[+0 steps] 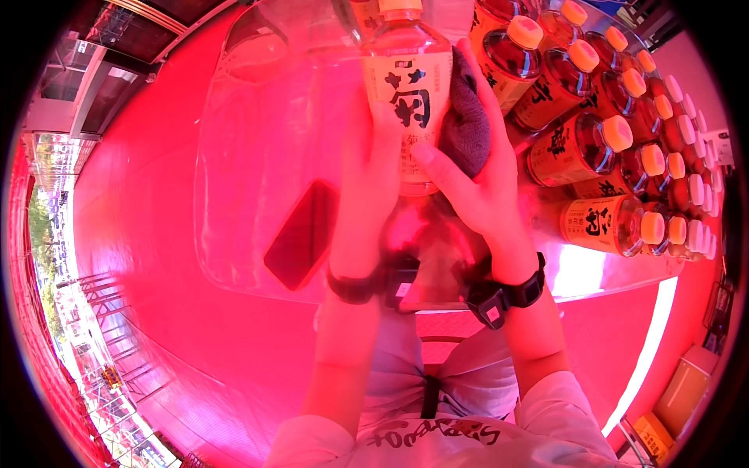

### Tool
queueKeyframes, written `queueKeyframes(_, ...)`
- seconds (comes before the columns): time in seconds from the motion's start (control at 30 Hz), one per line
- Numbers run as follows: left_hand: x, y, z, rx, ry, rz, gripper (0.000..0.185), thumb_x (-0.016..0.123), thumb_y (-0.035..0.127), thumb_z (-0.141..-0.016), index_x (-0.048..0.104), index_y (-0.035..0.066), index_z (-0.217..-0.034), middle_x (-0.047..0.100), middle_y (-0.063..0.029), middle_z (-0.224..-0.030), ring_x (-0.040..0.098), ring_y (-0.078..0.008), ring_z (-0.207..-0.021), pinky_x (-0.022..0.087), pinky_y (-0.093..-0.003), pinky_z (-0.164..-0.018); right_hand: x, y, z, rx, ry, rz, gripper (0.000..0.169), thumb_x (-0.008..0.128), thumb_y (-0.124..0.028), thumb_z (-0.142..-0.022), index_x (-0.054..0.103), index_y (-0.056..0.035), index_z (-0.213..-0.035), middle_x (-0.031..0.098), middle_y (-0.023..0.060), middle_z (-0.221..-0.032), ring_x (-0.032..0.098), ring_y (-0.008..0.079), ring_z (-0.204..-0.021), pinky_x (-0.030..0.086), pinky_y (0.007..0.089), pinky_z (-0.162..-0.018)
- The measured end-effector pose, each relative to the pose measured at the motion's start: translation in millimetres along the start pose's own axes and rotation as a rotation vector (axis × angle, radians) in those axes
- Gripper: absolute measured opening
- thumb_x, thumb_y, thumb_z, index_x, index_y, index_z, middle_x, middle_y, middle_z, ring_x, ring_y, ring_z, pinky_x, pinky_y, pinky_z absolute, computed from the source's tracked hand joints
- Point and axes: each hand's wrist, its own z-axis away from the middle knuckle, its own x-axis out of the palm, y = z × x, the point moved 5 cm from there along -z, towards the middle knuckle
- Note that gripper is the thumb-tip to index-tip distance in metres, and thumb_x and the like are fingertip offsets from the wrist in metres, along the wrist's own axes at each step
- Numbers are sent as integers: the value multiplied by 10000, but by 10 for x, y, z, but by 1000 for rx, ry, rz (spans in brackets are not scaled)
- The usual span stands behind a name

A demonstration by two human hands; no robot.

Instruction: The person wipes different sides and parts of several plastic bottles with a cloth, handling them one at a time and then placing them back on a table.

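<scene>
Between my two hands is a plastic drink bottle (pixel 412 76) with a light cap and a printed label, held up over the table. My left hand (pixel 374 152) grips its left side and is slightly blurred. My right hand (pixel 480 169) presses a dark folded cloth (pixel 468 123) against the bottle's right side, its thumb lying across the label. Part of the cloth is hidden behind the bottle and my fingers. Both wrists wear black straps with small boxes. The bottle's lower end shows just above the shiny tabletop.
A clear sheet covers the table (pixel 246 193). On it, a dark smartphone (pixel 301 234) lies left of my forearm. Many similar capped bottles (pixel 579 149) stand packed at the right. Another bottle (pixel 366 14) is partly hidden behind the held one. Cardboard boxes (pixel 684 386) sit on the floor at far right.
</scene>
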Motion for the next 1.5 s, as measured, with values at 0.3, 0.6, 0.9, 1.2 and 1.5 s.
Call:
queueKeyframes(0.3, -107, -4, 24, -69, -117, 230, 487, 420, 380, -1081, 508, 0, -1372, 636, -97, -1230, 631, -174, -1059, 504, -321, -919, -5, 12, -6, 47, 75, -134, 1013, 787, -13, -792, 154, -15, -1583, 415, 166, -1507, 418, 237, -1391, 347, 373, -1144)
queueKeyframes(0.6, -170, -60, 11, -250, -117, 797, 512, 403, 420, -1075, 520, 11, -1360, 652, -99, -1215, 658, -186, -1040, 534, -330, -908, 101, -102, 25, 68, 45, -261, 884, 749, -25, -818, 220, 104, -1514, 393, 156, -1491, 415, 235, -1384, 351, 399, -1150)
queueKeyframes(0.9, -212, -228, -31, -201, -95, 576, 510, 387, 425, -1077, 531, 16, -1347, 660, -93, -1195, 667, -163, -994, 549, -314, -849, 101, -83, 22, 25, 53, -287, 890, 714, -53, -859, 162, 96, -1540, 362, 166, -1522, 387, 231, -1406, 333, 392, -1155)
queueKeyframes(1.2, -134, -85, 50, -191, -134, 580, 499, 407, 400, -1076, 516, 9, -1367, 641, -87, -1223, 640, -149, -1033, 521, -301, -880, 55, -82, 20, -4, -2, -107, 859, 628, 29, -882, 119, 36, -1574, 273, 177, -1589, 328, 246, -1449, 291, 391, -1176)
queueKeyframes(1.5, -103, 4, 74, -145, -94, 495, 487, 434, 367, -1074, 499, 0, -1388, 621, -82, -1250, 609, -140, -1076, 491, -292, -914, 5, -103, 33, -96, -28, 351, 831, 566, 71, -905, 92, 12, -1586, 214, 169, -1622, 295, 262, -1473, 273, 400, -1188)
